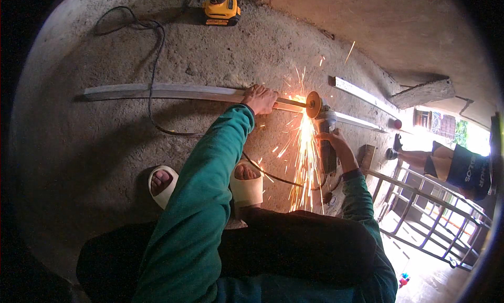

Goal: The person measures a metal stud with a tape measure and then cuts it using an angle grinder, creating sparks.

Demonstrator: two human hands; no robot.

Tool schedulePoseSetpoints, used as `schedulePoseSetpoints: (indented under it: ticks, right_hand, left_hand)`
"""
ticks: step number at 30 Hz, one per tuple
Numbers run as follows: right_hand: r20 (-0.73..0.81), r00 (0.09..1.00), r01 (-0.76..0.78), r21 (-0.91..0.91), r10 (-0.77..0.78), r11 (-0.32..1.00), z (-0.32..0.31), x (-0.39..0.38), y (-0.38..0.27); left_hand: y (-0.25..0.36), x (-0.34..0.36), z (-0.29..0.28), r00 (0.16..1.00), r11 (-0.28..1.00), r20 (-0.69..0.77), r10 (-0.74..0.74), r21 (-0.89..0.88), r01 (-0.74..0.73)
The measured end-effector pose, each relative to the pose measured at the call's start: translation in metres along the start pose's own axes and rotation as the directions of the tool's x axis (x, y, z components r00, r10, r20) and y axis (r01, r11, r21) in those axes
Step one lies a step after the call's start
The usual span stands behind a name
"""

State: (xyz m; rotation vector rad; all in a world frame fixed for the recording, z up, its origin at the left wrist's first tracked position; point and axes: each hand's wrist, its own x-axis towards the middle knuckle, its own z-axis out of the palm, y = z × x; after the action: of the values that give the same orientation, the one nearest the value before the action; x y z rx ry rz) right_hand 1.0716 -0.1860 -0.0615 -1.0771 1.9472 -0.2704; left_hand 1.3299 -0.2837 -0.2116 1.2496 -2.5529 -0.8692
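Observation:
My left hand (260, 99) grips a long grey metal bar (194, 91) lying crosswise on the concrete floor, left of the cutting point. My right hand (332, 140) holds an angle grinder (327, 155), whose disc (313, 104) meets the bar. Bright orange sparks (306, 166) spray from the disc down toward my lower body. A dark cable (160, 66) crosses over the bar. My feet in cream slides (245, 195) are just below the bar.
A yellow-black cordless tool (222, 9) lies at the top. Metal bars (367, 98) and a board (422, 94) rest near the wall. A metal rack (425, 219) stands at lower right, with another person (457, 166) standing beyond it.

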Motion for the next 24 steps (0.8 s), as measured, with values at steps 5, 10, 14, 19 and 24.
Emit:
schedulePoseSetpoints:
  ticks: [5,10,14,19,24]
  right_hand:
    - [0.043,0.947,0.322,-0.084,-0.320,0.943,-0.044,0.064,0.127]
    - [0.068,0.614,0.789,-0.007,-0.787,0.615,-0.012,0.035,0.072]
    - [0.162,0.971,0.135,0.227,-0.174,0.964,-0.013,0.014,0.028]
    - [0.061,0.983,0.167,0.108,-0.174,0.980,-0.011,0.011,0.026]
    - [0.070,0.995,-0.075,0.113,0.067,0.991,0.003,0.003,-0.002]
  left_hand:
    - [0.008,0.010,-0.012,0.998,0.999,0.049,0.042,-0.030,-0.040]
    - [-0.005,-0.008,-0.003,1.000,1.000,0.029,-0.010,-0.027,0.011]
    - [0.002,-0.001,-0.005,0.998,1.000,0.064,0.014,-0.018,-0.013]
    - [0.000,0.003,0.003,0.996,0.999,0.084,-0.001,-0.039,0.005]
    - [-0.008,0.000,0.012,0.998,0.998,-0.065,0.000,0.055,0.004]
